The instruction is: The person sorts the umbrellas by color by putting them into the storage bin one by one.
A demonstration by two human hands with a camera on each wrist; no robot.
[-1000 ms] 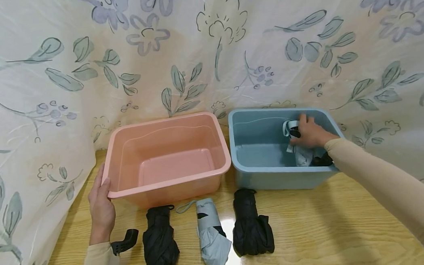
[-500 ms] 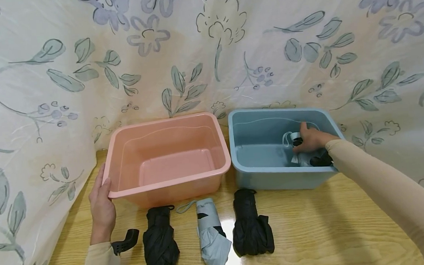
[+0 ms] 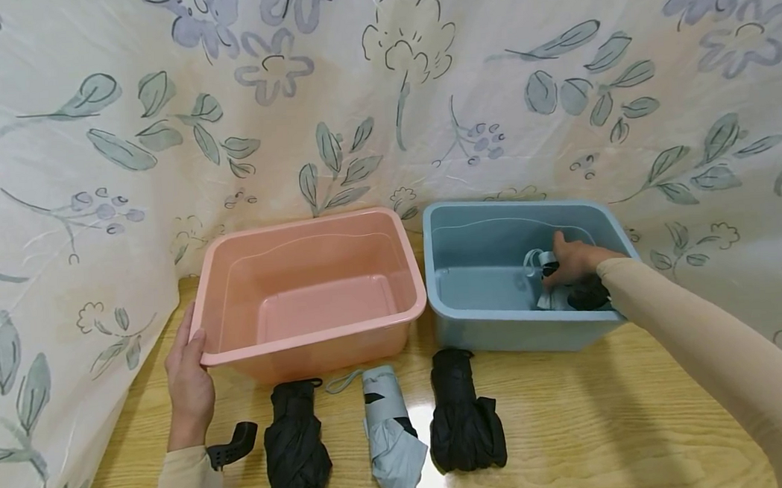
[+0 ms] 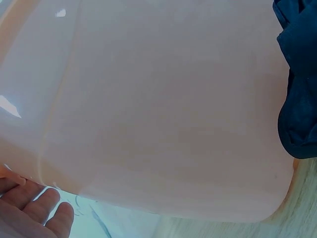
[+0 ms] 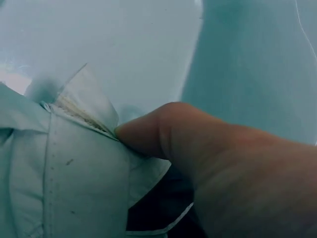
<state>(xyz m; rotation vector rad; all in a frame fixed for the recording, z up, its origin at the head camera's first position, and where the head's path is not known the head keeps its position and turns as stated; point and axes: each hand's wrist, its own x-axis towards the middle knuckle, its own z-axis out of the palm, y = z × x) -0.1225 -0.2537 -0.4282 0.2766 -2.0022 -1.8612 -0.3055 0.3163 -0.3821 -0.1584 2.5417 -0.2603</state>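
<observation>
My left hand [image 3: 191, 387] grips the left rim of a pink plastic bin [image 3: 330, 352], with the thumb on the near side. In the left wrist view its fingers [image 4: 42, 203] show at the bin's edge. Inside the blue plastic bin [image 3: 504, 334], my right hand [image 3: 575, 257] holds a folded light-blue umbrella [image 3: 550, 300] near its looped strap. The right wrist view has the thumb pressing on the umbrella's fabric [image 5: 89, 173] by a loose flap; the other fingers are hidden there. A dark shape [image 3: 589, 294] lies under the right wrist, too shaded to identify.
In front of the bins lie a black folded umbrella [image 3: 297, 444], a light-blue one [image 3: 390, 430] and another black one [image 3: 465, 411] on the wooden table [image 3: 577, 427]. A floral sheet [image 3: 355, 89] hangs behind. The bins stand side by side.
My right hand has sunk lower into the blue bin with the light-blue umbrella, then shifted only slightly. The left hand stays on the pink bin's rim.
</observation>
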